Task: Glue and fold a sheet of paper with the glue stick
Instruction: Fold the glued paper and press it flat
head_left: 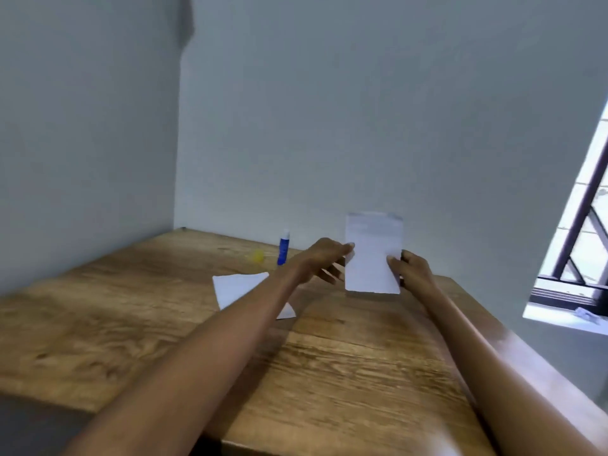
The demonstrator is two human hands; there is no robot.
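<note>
Above the far right part of the wooden worktop [329, 357], a folded sheet of paper [373, 255] is held upright, clear of the surface, between both hands; the left hand [324, 258] pinches its left edge with thumb and fingertips, the other fingers spread loosely below; the right hand [411, 266] grips the right edge, thumb on the near face and fingers curled behind. The glue stick [283, 247] stands upright and untouched near the back wall, well apart from the hands; a small yellow object [257, 256], too blurred to identify, lies just beside it. A second white sheet [243, 289] lies flat on the worktop, partly hidden under the left forearm.

The held paper looks light and thin, yet stiffened somewhat by its fold, since it stands without drooping; it will likely bend or crease under careless pressure, so a light pinch at opposite edges, as now, seems the safest hold. Any glued seam may be tacky and could shift if squeezed unevenly; pressing along the fold with flat fingers on the worktop would probably set it best. The glue stick is rigid and easily grasped round its barrel.
</note>
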